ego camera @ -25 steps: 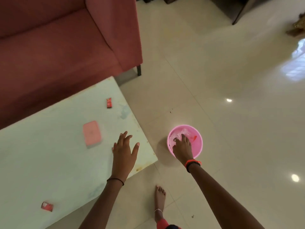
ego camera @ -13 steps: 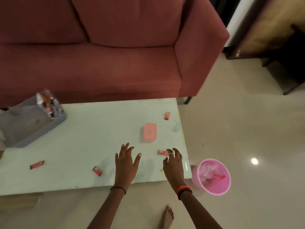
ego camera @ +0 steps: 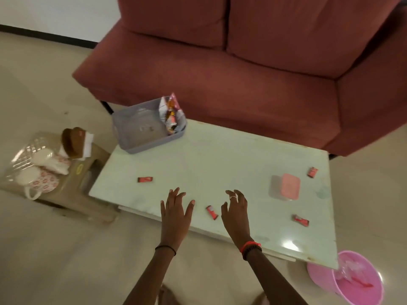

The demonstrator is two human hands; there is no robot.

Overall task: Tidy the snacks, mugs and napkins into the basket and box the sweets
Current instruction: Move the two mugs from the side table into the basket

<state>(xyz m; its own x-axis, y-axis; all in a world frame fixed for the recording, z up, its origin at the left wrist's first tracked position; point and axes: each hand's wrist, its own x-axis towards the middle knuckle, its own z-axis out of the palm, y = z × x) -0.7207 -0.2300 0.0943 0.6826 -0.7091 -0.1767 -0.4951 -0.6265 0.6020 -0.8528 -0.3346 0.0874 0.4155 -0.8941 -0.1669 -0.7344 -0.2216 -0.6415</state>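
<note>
I am hovering both hands over the near edge of the pale green glass worktop (ego camera: 220, 159), fingers spread and holding nothing: the left hand (ego camera: 175, 213) and the right hand (ego camera: 236, 213) are apart, with a small red-wrapped sweet (ego camera: 211, 212) lying between them on the glass.

I am judging the sweets step to be in hand. 3 more red sweets are lying loose: 1 (ego camera: 145, 179) toward the left side, 1 (ego camera: 300, 220) near the near right corner, and 1 (ego camera: 312, 172) by the right edge. The clear plastic box with a pink lid (ego camera: 285, 187) is sitting shut toward the right edge, so the next move is probably calling for a pinch on the sweet between my hands, and the lid must come off before anything goes in.

The grey plastic basket (ego camera: 132, 137) is sitting on the far left corner, holding a bright snack packet (ego camera: 170, 114) against its right wall. On a beige stool (ego camera: 97, 155) beside the left edge, 2 white mugs with red flowers (ego camera: 41, 181) are lying on a clear tray with what looks like white napkins (ego camera: 88, 143) and a brown item I cannot identify.

The pink bucket (ego camera: 356, 289) is sitting on the floor, partly hidden behind the near right corner, and its contents are hard to make out. The sweets' labels are too small to read.
</note>
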